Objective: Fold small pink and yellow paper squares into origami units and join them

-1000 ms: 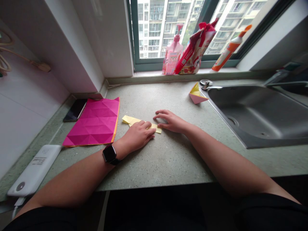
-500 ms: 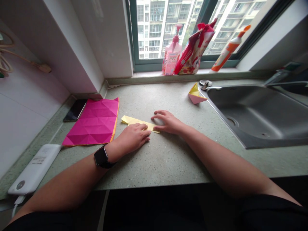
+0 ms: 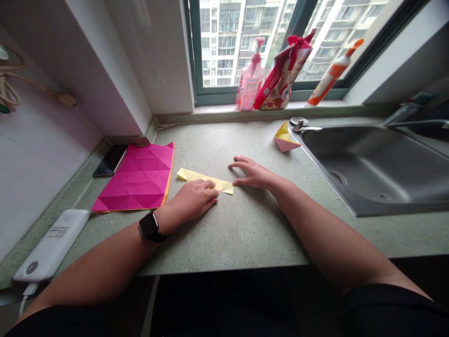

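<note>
Your left hand (image 3: 194, 199) lies on the folded strip of yellow paper (image 3: 201, 177), and its fingers cover the middle of the strip. It presses down flat and does not pinch. Your right hand (image 3: 254, 174) is open, with the fingers spread, and its thumb sits just beside the strip's right end. I cannot tell if they touch. Your two hands are apart, with a bit of the yellow strip showing between them.

The strip lies flat on the counter, right in front of you, and it comes to a point at its left end. A black smartwatch (image 3: 149, 226) sits on your left wrist.

At 9 o'clock from your hands lies a pink sheet of paper (image 3: 135, 178) with lots of fold lines and an orange edge. Past it, at 10 o'clock, is a black phone (image 3: 110, 160). A white power bank (image 3: 52, 245) lies at 8 o'clock. At 1 o'clock sits a small folded pink and yellow paper shape (image 3: 286, 140), near a steel sink (image 3: 379, 173) at 3 o'clock.

The speckled green counter (image 3: 245, 243) runs up to a window (image 3: 224, 47). On its sill stand a pink pump bottle (image 3: 249, 79), a red bag (image 3: 282, 75) and an orange and white bottle (image 3: 331, 72).
</note>
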Motion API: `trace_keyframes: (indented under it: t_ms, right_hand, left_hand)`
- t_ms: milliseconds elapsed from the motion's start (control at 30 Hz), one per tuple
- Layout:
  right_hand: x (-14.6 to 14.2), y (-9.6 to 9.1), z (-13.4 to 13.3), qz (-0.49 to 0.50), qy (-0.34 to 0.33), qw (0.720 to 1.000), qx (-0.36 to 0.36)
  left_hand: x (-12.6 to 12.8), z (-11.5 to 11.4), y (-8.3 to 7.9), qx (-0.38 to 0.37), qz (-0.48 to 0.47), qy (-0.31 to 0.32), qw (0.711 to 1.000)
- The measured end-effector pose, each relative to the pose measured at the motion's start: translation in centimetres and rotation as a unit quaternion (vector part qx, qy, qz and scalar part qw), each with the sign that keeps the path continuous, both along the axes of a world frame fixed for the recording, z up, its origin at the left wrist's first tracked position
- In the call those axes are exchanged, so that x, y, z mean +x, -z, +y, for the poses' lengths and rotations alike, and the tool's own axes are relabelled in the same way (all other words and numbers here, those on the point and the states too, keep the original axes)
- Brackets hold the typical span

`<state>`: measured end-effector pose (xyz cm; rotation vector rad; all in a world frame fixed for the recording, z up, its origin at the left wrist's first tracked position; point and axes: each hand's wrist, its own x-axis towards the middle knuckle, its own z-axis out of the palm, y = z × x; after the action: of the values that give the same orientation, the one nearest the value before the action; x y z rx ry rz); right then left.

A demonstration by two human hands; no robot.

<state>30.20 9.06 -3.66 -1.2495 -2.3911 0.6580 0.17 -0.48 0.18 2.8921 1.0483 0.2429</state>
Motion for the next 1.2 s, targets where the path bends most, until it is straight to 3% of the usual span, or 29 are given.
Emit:
trace_keyframes:
  t_ms: [133, 233, 333, 600, 767, 1000, 1200]
  right_hand:
    - [-1.0, -0.8, -0.7, 0.105, -0.009, 0.994, -0.007]
    - [-2.4, -1.1, -1.6, 0.201, 0.05, 0.978, -0.032]
    - [-3.5, -1.3, -2.4, 0.236, 0.092, 0.965, -0.071]
    - [-3.5, -2.2, -3.4, 0.277, 0.061, 0.917, -0.281]
    - [-3.6, -2.2, -3.5, 0.308, 0.06, 0.876, -0.368]
    - [-4.7, -2.1, -4.2, 0.34, 0.041, 0.846, -0.409]
    - [-5.0, -2.0, -4.3, 0.367, 0.048, 0.833, -0.411]
  left_hand:
    - [-0.1, 0.3, 0.3, 0.003, -0.009, -0.011, 1.0]
    - [0.0, 0.4, 0.3, 0.009, -0.011, -0.029, 0.999]
    - [0.2, 0.3, 0.2, 0.009, -0.028, -0.039, 0.999]
    - [0.4, 0.4, 0.4, -0.019, -0.062, 0.0, 0.998]
    - [0.3, 0.4, 0.8, -0.042, -0.096, -0.007, 0.995]
    - [0.2, 0.4, 1.2, -0.058, -0.127, -0.02, 0.99]
    - [0.3, 0.5, 1.0, 0.003, -0.148, -0.014, 0.989]
